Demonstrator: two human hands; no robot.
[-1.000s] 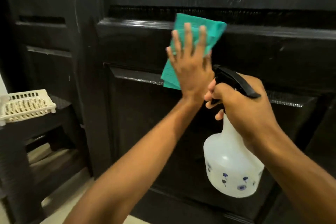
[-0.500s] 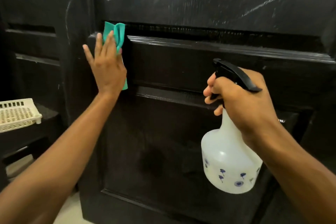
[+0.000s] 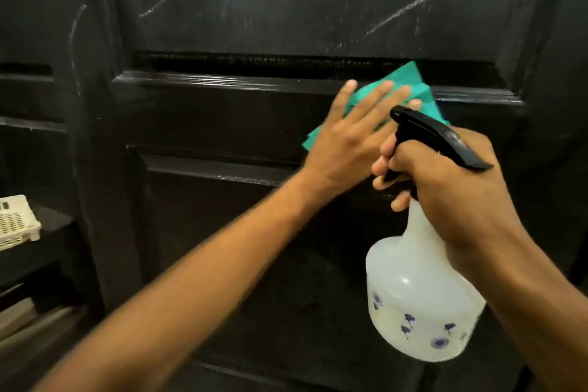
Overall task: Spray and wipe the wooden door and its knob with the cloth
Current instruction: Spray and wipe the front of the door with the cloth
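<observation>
The left hand (image 3: 342,143) presses a crumpled teal cloth (image 3: 410,83) flat against the dark wooden door (image 3: 222,124), fingers straight and spread, on the glossy horizontal rail near the panel's right edge. The right hand (image 3: 458,188) curls round the neck of a translucent white spray bottle with blue flower prints (image 3: 416,305), fingers at its black trigger head (image 3: 436,134). A cream perforated plastic basket (image 3: 16,223) sits on a dark shelf at the left edge
</observation>
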